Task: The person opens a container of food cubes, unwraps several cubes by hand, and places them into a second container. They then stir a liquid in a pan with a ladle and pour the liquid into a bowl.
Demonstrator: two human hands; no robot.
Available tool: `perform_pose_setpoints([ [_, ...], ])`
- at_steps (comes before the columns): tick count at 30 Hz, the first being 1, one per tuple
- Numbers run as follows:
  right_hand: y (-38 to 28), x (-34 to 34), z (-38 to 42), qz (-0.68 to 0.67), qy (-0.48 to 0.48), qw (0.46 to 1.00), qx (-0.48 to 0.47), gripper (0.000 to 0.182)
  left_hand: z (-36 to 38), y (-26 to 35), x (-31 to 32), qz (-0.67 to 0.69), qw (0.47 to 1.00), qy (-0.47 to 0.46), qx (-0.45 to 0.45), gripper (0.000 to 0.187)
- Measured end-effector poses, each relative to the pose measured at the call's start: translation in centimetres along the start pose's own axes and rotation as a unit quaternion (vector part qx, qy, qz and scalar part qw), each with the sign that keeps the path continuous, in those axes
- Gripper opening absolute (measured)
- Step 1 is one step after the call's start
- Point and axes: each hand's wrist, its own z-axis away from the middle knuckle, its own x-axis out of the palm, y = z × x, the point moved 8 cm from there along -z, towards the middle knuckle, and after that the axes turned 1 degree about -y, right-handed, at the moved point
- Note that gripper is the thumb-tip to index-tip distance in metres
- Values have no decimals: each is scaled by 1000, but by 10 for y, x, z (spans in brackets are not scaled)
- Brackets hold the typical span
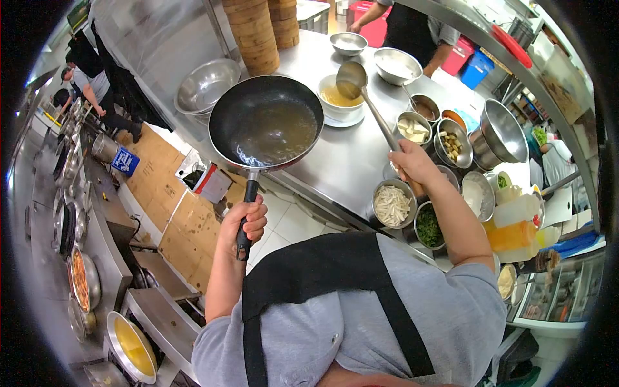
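Note:
My left hand [246, 222] is wrapped round the black handle of a dark frying pan [271, 119], which holds a thin layer of pale liquid. In my right hand [416, 161] is the long handle of a metal ladle [352, 79]. The ladle's head hangs over a white bowl [327, 88] of yellowish broth standing on a white plate [345, 120]. Near my right forearm are metal containers of white strips [392, 205], chopped greens [428, 226] and brown cubes [451, 146].
Bamboo steamers [248, 35] and a steel bowl [206, 82] are behind the pan. Across the steel counter [303, 174] stands a person in a black apron [407, 29]. Bottles [512, 226] are at the right. Another person [97, 87] is by the stoves at the left.

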Motion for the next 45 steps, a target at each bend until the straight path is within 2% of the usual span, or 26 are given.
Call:
perform_pose_setpoints([
  [3,-21,-4,21,118,73,990,-22,37,-2,1,0,-28,1000,3,4,12],
  [6,-40,-8,39,305,146,933,-122,49,-5,2,1,-49,999,22,10,12],
  [9,-66,2,71,351,185,896,-197,52,-11,4,-3,-54,998,14,3,13],
  [10,-66,4,78,341,144,924,-98,55,-13,5,-3,-55,998,5,-2,14],
  [14,-80,20,103,325,92,932,-129,54,-20,10,-1,-95,995,13,7,16],
  [20,-60,27,85,368,45,917,-149,53,-31,13,8,-121,993,5,1,17],
  [23,-50,23,84,361,22,930,-60,54,-33,15,13,-115,993,10,6,15],
  [26,-44,25,90,243,-2,965,-102,49,-36,14,16,-126,992,22,21,13],
  [28,-39,30,94,50,-98,994,-17,43,-40,16,16,-136,990,28,25,14],
  [29,-42,33,100,-49,-143,988,26,41,-41,15,16,-131,991,18,19,14],
  [32,-61,35,115,-272,-166,943,97,33,-44,15,16,-120,993,-4,5,15],
  [35,-66,37,116,-405,-232,873,143,30,-44,12,15,-87,996,1,0,13],
  [38,-72,36,117,-452,-235,845,164,31,-47,8,9,-13,1000,7,-13,11],
  [45,-102,27,117,-458,-231,848,133,33,-54,7,15,38,998,-41,-38,10],
])
